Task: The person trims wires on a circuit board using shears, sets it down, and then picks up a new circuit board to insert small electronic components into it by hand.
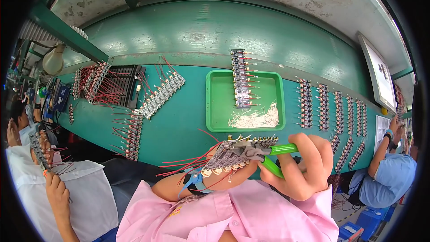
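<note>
My right hand (304,166) closes its fingers on the green-handled cutters (264,152). The left hand (233,170) holds the circuit board strip (228,154) with red wires, just under the cutter tips. I judge the lead trimming is in progress; next cut needs careful aiming.

One head-worn fisheye view looks steeply down from above the person's chest onto the bench (188,130), facing its far edge and the green back wall. It sits very near the hands, which come in from the lower edge. The bench's near edge curves across the middle, its left and right ends bending away toward the dark rim.
</note>
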A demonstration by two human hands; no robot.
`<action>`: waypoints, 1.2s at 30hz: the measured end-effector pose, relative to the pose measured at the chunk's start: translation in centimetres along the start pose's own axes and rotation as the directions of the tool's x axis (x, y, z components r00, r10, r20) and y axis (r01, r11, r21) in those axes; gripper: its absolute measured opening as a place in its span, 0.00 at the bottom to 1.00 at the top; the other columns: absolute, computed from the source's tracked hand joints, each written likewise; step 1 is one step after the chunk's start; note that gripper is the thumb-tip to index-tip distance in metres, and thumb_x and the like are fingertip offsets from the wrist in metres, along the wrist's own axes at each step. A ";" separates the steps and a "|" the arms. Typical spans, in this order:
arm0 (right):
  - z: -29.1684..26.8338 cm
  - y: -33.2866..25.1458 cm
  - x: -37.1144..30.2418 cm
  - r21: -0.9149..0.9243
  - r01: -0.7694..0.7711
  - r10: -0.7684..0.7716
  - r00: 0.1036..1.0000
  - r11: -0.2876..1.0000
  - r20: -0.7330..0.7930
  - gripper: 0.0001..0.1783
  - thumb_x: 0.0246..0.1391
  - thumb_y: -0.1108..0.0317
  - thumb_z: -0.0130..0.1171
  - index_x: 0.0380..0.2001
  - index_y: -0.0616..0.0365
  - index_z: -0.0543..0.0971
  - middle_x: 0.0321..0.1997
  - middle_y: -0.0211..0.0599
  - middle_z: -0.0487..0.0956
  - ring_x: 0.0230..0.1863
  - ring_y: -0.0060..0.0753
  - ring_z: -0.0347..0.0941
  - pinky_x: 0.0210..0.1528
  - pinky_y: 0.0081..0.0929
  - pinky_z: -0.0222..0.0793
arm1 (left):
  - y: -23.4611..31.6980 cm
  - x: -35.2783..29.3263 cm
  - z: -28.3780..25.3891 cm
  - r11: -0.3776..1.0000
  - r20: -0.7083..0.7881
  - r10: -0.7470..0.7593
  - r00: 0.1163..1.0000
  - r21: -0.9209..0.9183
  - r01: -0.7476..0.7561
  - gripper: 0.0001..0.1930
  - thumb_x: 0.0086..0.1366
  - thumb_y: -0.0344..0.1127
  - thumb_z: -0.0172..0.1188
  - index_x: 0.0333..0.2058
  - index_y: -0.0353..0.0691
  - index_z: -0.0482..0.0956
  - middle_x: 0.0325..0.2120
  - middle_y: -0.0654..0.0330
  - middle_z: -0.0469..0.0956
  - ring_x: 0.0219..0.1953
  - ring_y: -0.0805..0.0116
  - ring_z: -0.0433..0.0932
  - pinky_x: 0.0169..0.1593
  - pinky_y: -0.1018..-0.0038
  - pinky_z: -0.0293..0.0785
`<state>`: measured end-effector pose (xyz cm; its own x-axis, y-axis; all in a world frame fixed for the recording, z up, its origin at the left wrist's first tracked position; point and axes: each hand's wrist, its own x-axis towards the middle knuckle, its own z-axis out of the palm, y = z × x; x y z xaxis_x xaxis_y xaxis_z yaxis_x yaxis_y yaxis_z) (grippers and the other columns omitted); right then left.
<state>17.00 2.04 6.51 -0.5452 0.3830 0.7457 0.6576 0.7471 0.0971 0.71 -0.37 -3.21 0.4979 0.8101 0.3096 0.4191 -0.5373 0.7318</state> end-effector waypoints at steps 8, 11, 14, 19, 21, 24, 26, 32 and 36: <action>0.2 0.1 0.2 0.120 -0.056 0.054 0.998 0.991 0.021 0.18 0.18 0.67 0.66 0.18 0.64 0.73 0.30 0.46 0.71 0.19 0.35 0.63 0.17 0.23 0.58 | 1.9 0.9 -1.5 0.946 -0.079 -0.115 0.990 -0.311 0.085 0.11 0.56 0.28 0.52 0.39 0.39 0.71 0.32 0.61 0.74 0.34 0.67 0.73 0.35 0.73 0.68; 0.0 0.0 0.3 0.177 -0.092 0.088 0.996 0.980 0.033 0.17 0.16 0.69 0.65 0.17 0.64 0.73 0.28 0.47 0.71 0.18 0.34 0.62 0.16 0.22 0.57 | 2.0 1.0 -1.6 0.928 -0.071 -0.141 0.987 -0.357 0.106 0.11 0.55 0.27 0.52 0.39 0.39 0.71 0.32 0.61 0.74 0.34 0.66 0.73 0.35 0.72 0.68; -0.2 0.0 0.5 0.219 -0.120 0.113 0.993 0.968 0.046 0.17 0.15 0.70 0.64 0.16 0.64 0.72 0.27 0.48 0.71 0.16 0.33 0.61 0.14 0.22 0.56 | 2.2 1.4 -1.8 0.896 0.004 -0.167 0.986 -0.416 0.154 0.10 0.55 0.26 0.52 0.37 0.38 0.72 0.29 0.60 0.74 0.31 0.65 0.74 0.34 0.73 0.69; -0.1 0.1 0.7 0.236 -0.092 0.089 0.996 0.967 0.026 0.16 0.20 0.67 0.65 0.15 0.61 0.71 0.24 0.45 0.72 0.13 0.28 0.59 0.12 0.17 0.53 | 1.7 0.9 -1.5 0.894 -0.027 -0.179 0.984 -0.421 0.151 0.10 0.55 0.24 0.51 0.37 0.37 0.72 0.30 0.60 0.74 0.32 0.65 0.73 0.35 0.74 0.69; -0.1 0.0 0.6 0.247 -0.092 0.089 0.996 0.965 0.025 0.16 0.20 0.66 0.65 0.15 0.61 0.71 0.24 0.45 0.72 0.13 0.28 0.59 0.13 0.17 0.53 | 1.5 0.7 -1.5 0.882 -0.031 -0.177 0.984 -0.449 0.144 0.10 0.55 0.24 0.50 0.37 0.37 0.72 0.30 0.59 0.74 0.32 0.65 0.73 0.35 0.75 0.69; -0.1 0.0 0.2 0.224 -0.076 0.080 0.997 0.972 -0.009 0.16 0.21 0.66 0.64 0.16 0.62 0.72 0.27 0.47 0.72 0.17 0.32 0.62 0.16 0.20 0.56 | 1.6 0.7 -1.4 0.866 -0.056 -0.170 0.984 -0.485 0.122 0.10 0.54 0.24 0.50 0.37 0.37 0.72 0.31 0.58 0.74 0.33 0.64 0.73 0.35 0.74 0.69; 0.0 0.0 -0.1 0.170 -0.041 0.054 0.996 0.985 -0.076 0.16 0.22 0.65 0.63 0.18 0.64 0.72 0.31 0.50 0.71 0.23 0.39 0.66 0.20 0.26 0.62 | 1.8 0.9 -1.5 0.847 -0.105 -0.165 0.981 -0.524 0.087 0.10 0.54 0.24 0.50 0.37 0.37 0.73 0.32 0.57 0.74 0.33 0.63 0.73 0.35 0.74 0.68; 0.3 -0.3 0.4 0.013 -0.074 0.074 0.994 0.997 -0.078 0.16 0.25 0.61 0.63 0.18 0.61 0.74 0.30 0.47 0.73 0.24 0.36 0.65 0.22 0.26 0.56 | 2.2 1.4 -2.1 0.891 -0.180 -0.128 0.975 -0.453 0.033 0.10 0.55 0.25 0.51 0.37 0.37 0.73 0.33 0.56 0.74 0.35 0.62 0.73 0.36 0.71 0.68; 0.7 -0.2 0.3 -0.045 -0.055 0.052 0.997 0.998 -0.063 0.16 0.27 0.60 0.63 0.19 0.61 0.75 0.33 0.48 0.73 0.28 0.39 0.67 0.25 0.29 0.59 | 2.2 1.5 -2.0 0.975 -0.161 -0.053 0.986 -0.220 0.016 0.11 0.55 0.25 0.51 0.38 0.36 0.72 0.33 0.56 0.74 0.35 0.62 0.73 0.36 0.70 0.68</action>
<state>16.34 2.42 6.21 -0.4764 0.3859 0.7901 0.7089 0.7001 0.0855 0.82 0.12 0.11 0.3464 0.8646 0.3640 0.2496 -0.4590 0.8527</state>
